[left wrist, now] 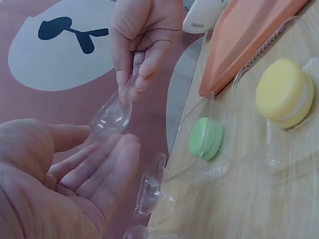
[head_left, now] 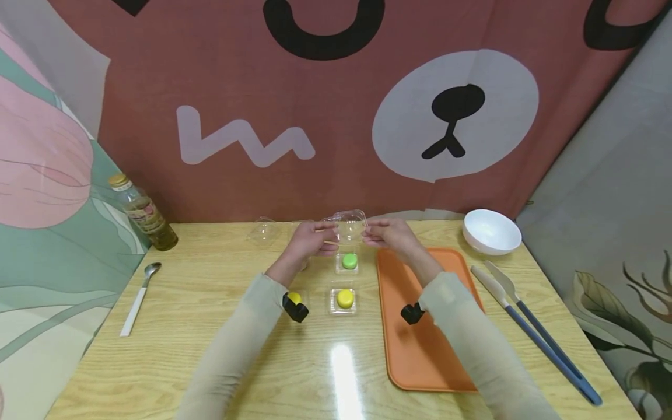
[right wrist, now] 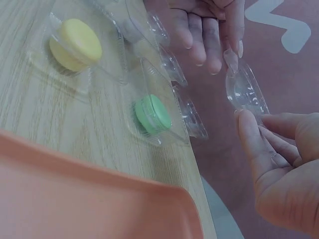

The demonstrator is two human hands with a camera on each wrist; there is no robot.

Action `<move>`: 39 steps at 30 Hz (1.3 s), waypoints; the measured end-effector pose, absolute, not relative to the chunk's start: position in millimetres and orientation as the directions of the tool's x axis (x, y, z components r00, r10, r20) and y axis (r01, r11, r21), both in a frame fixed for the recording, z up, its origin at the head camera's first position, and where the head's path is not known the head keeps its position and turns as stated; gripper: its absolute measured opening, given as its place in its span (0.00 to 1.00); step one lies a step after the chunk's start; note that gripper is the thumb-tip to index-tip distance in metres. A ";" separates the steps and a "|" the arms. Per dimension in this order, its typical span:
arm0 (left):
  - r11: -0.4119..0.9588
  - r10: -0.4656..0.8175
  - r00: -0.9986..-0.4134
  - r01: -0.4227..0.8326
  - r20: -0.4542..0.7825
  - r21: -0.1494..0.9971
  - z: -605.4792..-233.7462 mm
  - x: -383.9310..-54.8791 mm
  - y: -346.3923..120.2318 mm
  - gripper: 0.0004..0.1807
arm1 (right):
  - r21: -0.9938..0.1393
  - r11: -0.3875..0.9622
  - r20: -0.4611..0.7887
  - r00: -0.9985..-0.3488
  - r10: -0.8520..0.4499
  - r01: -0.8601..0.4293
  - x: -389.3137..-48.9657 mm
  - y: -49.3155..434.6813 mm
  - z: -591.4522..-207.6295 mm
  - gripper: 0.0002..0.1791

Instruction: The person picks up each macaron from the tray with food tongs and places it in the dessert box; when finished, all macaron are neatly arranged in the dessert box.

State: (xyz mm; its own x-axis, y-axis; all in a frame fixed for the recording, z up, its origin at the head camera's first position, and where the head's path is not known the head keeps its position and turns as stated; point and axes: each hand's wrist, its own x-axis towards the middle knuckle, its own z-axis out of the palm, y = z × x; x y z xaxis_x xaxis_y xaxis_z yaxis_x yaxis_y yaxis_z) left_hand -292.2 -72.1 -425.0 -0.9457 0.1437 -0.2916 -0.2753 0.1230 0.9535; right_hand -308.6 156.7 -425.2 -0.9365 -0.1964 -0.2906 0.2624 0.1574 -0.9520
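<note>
Above the back edge of the table, both hands hold a thin clear plastic box [head_left: 350, 226] with a rounded bulge, one at each side. My right hand [head_left: 392, 236] pinches its right edge between thumb and fingers. The left hand [head_left: 315, 238] has its thumb and fingertips at the opposite edge, the fingers fairly straight. Just below sits a green macaron [head_left: 349, 261] in an open clear box [left wrist: 197, 172]. Nearer me, a yellow macaron [head_left: 345, 298] lies in another. A second yellow macaron [head_left: 295, 298] is partly hidden by the left wrist camera.
An orange tray [head_left: 420, 361] lies under the right forearm. Right of it are a white bowl [head_left: 492, 232] and two blue-handled knives [head_left: 546, 344]. On the left stand an oil bottle [head_left: 144, 216] and a spoon [head_left: 139, 300]. More clear plastic [head_left: 263, 230] lies at the back edge.
</note>
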 end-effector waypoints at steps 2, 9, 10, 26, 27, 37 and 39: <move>0.120 0.126 -0.950 -0.271 -0.285 0.955 -425.7 -291.9 -72.9 0.20 | -0.951 0.176 -0.288 -0.935 -0.207 0.254 -308.0 156.2 -425.4 0.22; 0.127 0.055 -0.969 -0.233 -0.242 0.964 -424.6 -291.1 -75.4 0.16 | -0.952 0.209 -0.278 -0.922 -0.269 0.226 -306.8 155.7 -424.3 0.21; 0.125 0.043 -0.972 -0.224 -0.231 0.966 -424.2 -291.0 -75.5 0.15 | -0.952 0.212 -0.276 -0.920 -0.277 0.222 -306.9 155.7 -424.0 0.21; 0.280 0.007 -0.999 -0.031 -0.035 0.960 -429.1 -287.7 -74.7 0.12 | -0.960 0.146 -0.268 -0.937 -0.224 0.240 -310.3 149.2 -424.3 0.20; 0.276 0.016 -0.999 -0.035 -0.041 0.960 -429.9 -287.9 -75.0 0.13 | -0.961 0.140 -0.266 -0.941 -0.211 0.240 -310.4 148.7 -424.5 0.20; -0.113 0.210 -0.917 -0.367 -0.339 0.923 -426.7 -290.1 -80.1 0.29 | -0.980 0.025 -0.199 -0.976 -0.089 0.198 -311.5 143.7 -425.8 0.20; -0.197 0.253 -0.894 -0.422 -0.370 0.885 -425.2 -291.5 -80.5 0.30 | -0.987 0.024 -0.159 -0.982 -0.101 0.157 -310.7 143.4 -425.5 0.21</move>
State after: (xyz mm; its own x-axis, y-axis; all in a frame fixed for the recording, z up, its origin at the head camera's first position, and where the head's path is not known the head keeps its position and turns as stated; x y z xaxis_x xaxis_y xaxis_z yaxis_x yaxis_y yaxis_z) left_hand -291.5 -80.5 -425.2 -0.8940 0.2534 -0.3695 -0.4216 -0.1966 0.8852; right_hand -310.7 143.4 -425.5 -0.9821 -0.1006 -0.1591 0.1575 0.0241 -0.9872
